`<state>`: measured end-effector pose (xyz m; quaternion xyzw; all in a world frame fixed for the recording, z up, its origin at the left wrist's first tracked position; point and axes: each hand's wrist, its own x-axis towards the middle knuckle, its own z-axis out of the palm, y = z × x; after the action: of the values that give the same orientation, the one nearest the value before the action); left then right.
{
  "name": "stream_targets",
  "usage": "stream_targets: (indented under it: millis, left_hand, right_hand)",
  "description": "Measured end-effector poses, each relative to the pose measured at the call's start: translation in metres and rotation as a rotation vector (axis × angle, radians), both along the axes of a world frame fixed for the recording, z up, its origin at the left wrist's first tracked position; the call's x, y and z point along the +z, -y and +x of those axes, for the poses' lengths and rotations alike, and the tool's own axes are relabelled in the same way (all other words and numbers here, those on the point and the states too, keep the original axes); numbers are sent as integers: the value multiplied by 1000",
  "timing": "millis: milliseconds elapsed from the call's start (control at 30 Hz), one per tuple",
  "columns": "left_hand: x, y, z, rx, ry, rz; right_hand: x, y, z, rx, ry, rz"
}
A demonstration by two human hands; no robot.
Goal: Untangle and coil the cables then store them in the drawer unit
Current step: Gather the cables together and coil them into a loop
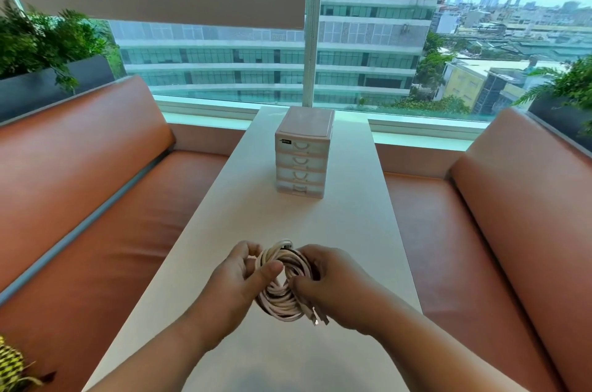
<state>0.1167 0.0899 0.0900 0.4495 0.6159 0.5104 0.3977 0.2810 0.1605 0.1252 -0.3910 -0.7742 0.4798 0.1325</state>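
Note:
A tangled bundle of white cables [282, 300], wound in a rough ring with darker strands mixed in, sits between both hands just above the near part of the white table [346, 225]. My left hand [243, 276] grips the bundle's left side, thumb across the top. My right hand [330, 279] grips its right side. A couple of metal plugs stick out at the lower right of the bundle. The small beige drawer unit [302, 156] stands farther back at the table's middle, all drawers closed.
Brown leather benches [96, 186] flank the narrow table on both sides. A large window runs behind the drawer unit, with green plants in dark planters [48, 80] at the far left and right.

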Motion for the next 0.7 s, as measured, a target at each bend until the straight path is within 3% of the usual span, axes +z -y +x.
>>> stream_targets:
  millis: [300,433,567,700]
  left_hand:
    - [1,1,-8,86,-127,-17]
    - [5,9,-21,222,-191,39]
    - [11,14,-25,57,-43,-12]
    - [5,12,-28,13,-41,-77]
  right_hand:
    - [-2,3,-16,-144,84,64]
    - [-6,3,-20,-199,110,90]
    - [-8,4,-28,-246,110,132]
    - [-9,13,-42,-264,76,187]
